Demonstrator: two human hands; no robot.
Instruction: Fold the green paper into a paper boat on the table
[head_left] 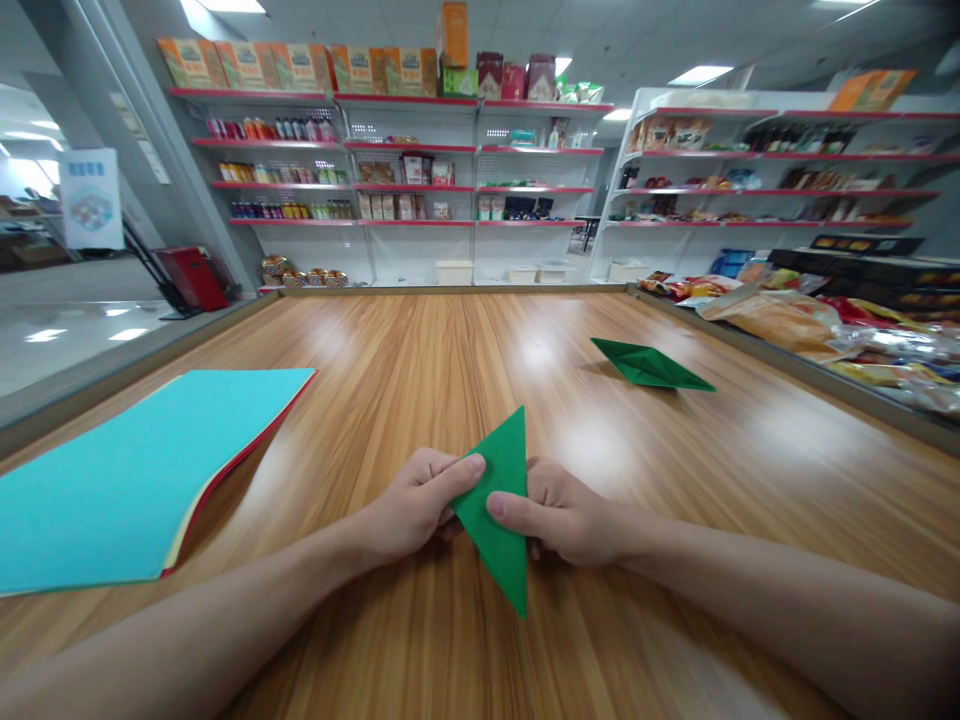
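Between my two hands, a little above the table, is a piece of green paper point(501, 470) folded into a triangle, its long straight edge to the right. My left hand point(424, 495) pinches it near the left corner, thumb on top and fingers underneath. On the right side, my right hand point(570, 513) grips the long edge, with the thumb lying across the face and the other fingers partly hidden behind the paper. Farther back on the right lies a folded green paper boat point(651, 366), touched by neither hand.
A stack of coloured paper point(157, 460), light blue on top with yellow and red edges below, lies on the wooden table point(405, 350) at left. Snack packets point(795, 320) are piled beyond the right edge. Stocked shelves point(409, 145) stand behind the table.
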